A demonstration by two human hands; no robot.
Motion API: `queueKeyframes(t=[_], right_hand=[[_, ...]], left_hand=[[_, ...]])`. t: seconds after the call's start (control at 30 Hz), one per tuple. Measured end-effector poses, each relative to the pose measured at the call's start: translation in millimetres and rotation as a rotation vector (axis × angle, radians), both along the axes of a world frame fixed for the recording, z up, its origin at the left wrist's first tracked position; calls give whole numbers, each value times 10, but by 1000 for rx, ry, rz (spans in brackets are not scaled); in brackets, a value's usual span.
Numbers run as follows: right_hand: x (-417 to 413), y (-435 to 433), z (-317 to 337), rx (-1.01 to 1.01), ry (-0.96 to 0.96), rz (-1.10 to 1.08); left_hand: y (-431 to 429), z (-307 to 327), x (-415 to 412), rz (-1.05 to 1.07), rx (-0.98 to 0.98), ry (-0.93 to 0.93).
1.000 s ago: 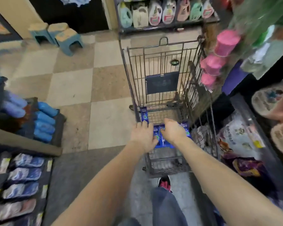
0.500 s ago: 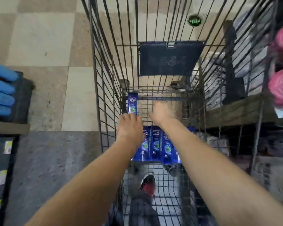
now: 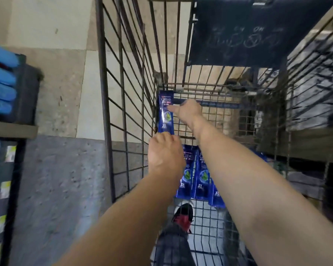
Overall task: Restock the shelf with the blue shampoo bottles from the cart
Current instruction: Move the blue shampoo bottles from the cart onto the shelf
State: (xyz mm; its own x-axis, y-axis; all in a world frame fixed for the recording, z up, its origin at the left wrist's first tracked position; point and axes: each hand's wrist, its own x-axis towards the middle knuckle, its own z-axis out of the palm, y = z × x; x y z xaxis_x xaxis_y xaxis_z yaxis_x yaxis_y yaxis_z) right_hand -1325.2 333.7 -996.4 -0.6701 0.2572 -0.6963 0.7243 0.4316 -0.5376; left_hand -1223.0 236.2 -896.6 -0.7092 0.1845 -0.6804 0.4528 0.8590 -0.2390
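Shelf (image 3: 12, 129) at far left carries blue packs (image 3: 0, 87). Inside the cart (image 3: 104, 93), one bottle (image 3: 165, 114) sits in the far left corner by the wire. The left hand (image 3: 164, 154) lies just below it, fingers stretched forward and loose, tips at its lower edge. The right hand (image 3: 189, 112) is just right of it, thumb on its label; its fingers are hidden, so I cannot tell if it grips. More bottles (image 3: 199, 175) lie in a row under both forearms.
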Motion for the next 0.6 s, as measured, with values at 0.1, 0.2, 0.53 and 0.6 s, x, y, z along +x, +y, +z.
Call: queueKeyframes(t=[0.1, 0.2, 0.53, 0.6], right_hand=[[-67, -26, 90, 14, -24, 54], [-104, -19, 128, 11, -12, 32], [-143, -152, -11, -53, -19, -125], [-137, -75, -11, -76, -42, -144]], left_hand=[[-6, 24, 5, 56, 64, -14], [-6, 38, 16, 93, 118, -13], [-45, 20, 76, 71, 151, -27], [-56, 10, 91, 62, 144, -31]])
